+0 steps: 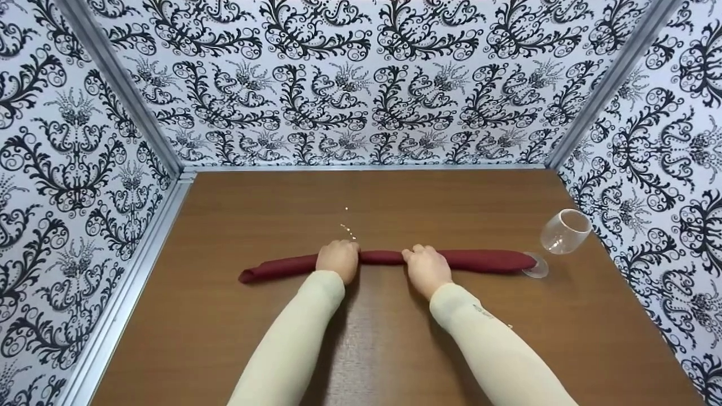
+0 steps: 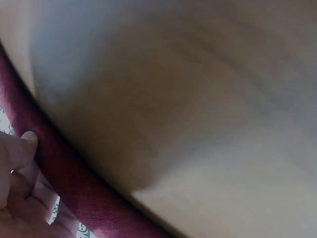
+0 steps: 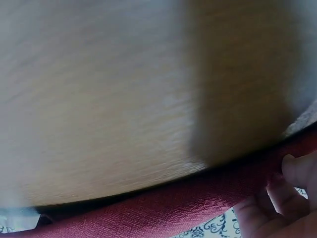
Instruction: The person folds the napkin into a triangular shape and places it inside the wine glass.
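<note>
Head view: the whole glass (image 1: 564, 238), foot overlapped by the three-o'clock end of a rolled red cloth (image 1: 382, 257). Left wrist view adds, at eight o'clock, the left hand (image 2: 19, 210) pinching the roll from beneath; right wrist view, the right hand (image 3: 290, 218) pinching at four.

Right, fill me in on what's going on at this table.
A person is holding a long, rolled red cloth that stretches sideways across the wooden table. The left hand and the right hand grip it a short way apart, with a stretch of cloth showing between them. Off to the right stands a clear stemmed glass, upright; in the head view, the cloth's right end overlaps its base.
</note>
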`<state>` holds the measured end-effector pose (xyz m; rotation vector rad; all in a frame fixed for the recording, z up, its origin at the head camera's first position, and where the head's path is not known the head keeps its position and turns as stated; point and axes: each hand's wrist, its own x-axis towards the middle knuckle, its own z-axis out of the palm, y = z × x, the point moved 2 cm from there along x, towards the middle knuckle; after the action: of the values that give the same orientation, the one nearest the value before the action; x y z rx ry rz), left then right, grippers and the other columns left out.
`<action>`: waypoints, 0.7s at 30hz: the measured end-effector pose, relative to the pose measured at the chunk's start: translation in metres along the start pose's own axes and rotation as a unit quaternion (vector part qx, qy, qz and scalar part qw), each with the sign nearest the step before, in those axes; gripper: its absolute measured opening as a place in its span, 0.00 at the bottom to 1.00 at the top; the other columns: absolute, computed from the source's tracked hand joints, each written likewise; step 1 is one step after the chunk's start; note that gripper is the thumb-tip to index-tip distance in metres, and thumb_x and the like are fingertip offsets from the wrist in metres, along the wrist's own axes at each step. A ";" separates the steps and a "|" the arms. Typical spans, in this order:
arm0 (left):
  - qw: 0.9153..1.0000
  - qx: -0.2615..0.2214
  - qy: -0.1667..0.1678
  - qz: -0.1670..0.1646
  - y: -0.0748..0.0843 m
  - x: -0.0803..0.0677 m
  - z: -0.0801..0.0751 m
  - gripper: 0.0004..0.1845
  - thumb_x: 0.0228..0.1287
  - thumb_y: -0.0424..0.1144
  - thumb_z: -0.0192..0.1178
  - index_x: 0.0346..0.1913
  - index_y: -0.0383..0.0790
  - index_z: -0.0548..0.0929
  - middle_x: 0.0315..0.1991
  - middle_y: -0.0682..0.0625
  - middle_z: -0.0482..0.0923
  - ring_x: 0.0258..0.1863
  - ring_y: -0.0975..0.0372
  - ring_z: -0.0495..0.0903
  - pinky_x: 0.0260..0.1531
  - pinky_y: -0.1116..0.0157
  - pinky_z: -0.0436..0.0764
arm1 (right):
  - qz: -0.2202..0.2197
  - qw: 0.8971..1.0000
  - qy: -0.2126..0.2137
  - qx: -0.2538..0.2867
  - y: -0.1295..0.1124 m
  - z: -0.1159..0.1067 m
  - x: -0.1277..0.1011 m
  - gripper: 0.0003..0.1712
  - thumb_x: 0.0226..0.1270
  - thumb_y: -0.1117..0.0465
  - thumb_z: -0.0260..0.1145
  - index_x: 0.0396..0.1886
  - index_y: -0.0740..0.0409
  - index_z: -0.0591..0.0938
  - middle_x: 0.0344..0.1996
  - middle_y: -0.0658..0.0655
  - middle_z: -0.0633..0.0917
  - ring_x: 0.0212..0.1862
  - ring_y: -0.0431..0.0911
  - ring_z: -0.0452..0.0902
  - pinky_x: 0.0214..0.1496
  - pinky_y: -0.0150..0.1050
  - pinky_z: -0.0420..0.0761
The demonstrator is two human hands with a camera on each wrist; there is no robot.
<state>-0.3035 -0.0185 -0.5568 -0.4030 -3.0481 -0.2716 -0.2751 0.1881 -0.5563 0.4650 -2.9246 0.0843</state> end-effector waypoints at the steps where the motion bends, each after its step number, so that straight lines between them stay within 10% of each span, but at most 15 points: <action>1: 1.000 -0.002 0.001 -0.004 0.000 0.001 0.000 0.13 0.72 0.33 0.56 0.42 0.47 0.92 0.44 0.45 0.90 0.47 0.47 0.87 0.47 0.46 0.86 | 0.002 1.000 0.002 -0.001 0.000 -0.001 0.000 0.16 0.71 0.69 0.61 0.51 0.56 0.90 0.46 0.63 0.89 0.44 0.61 0.85 0.46 0.54 0.88; 10: 0.999 -0.007 0.023 -0.025 0.004 -0.010 -0.007 0.13 0.72 0.32 0.56 0.41 0.43 0.93 0.49 0.43 0.82 0.50 0.46 0.82 0.47 0.48 0.85 | 0.031 0.999 0.024 0.009 -0.003 0.004 -0.004 0.17 0.73 0.66 0.61 0.53 0.55 0.91 0.49 0.66 0.85 0.50 0.64 0.77 0.51 0.56 0.83; 21: 0.997 -0.001 0.039 -0.059 0.014 -0.025 -0.001 0.16 0.78 0.38 0.54 0.41 0.38 0.93 0.44 0.41 0.81 0.44 0.46 0.84 0.40 0.47 0.88 | 0.099 0.993 -0.066 -0.024 -0.015 -0.002 -0.013 0.25 0.80 0.63 0.52 0.71 0.61 0.79 0.59 0.71 0.83 0.54 0.72 0.76 0.61 0.62 0.81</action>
<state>-0.2761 -0.0112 -0.5556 -0.2066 -2.9997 -0.2895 -0.2574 0.1779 -0.5563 0.1771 -3.0867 0.0087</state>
